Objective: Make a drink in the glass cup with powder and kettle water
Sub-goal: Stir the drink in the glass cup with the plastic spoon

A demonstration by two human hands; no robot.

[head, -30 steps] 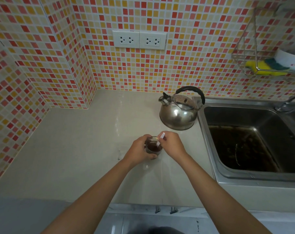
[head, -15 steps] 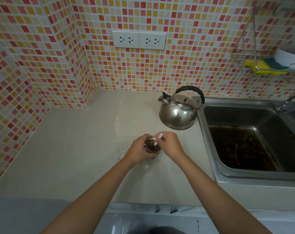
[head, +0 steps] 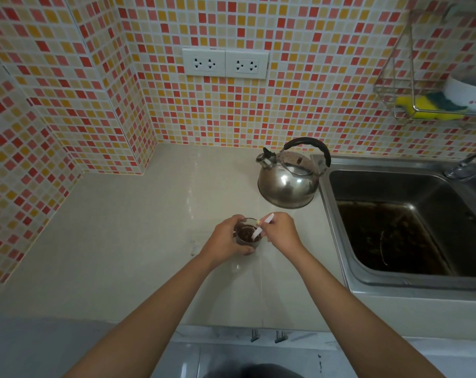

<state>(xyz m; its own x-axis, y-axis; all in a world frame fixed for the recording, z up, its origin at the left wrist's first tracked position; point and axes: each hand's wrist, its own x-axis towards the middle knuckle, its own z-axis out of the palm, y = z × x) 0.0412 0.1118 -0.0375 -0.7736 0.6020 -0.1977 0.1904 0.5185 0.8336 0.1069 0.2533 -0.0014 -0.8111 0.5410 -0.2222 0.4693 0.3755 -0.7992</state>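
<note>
Left hand [head: 226, 241] wraps the glass cup [head: 247, 236] on the counter [head: 122, 241], fingers closed round its wall, likely to steady it. Right hand [head: 281, 231] pinches a small white stirrer [head: 262, 227], its tip down in the dark drink; stirring stage, I judge. Counter's front edge lies nearer than the cup, well apart; open room to the left. Sink [head: 337, 241] rim near on the right. Kettle [head: 288, 181] parked behind, beside the sink, apart from both hands.
</note>
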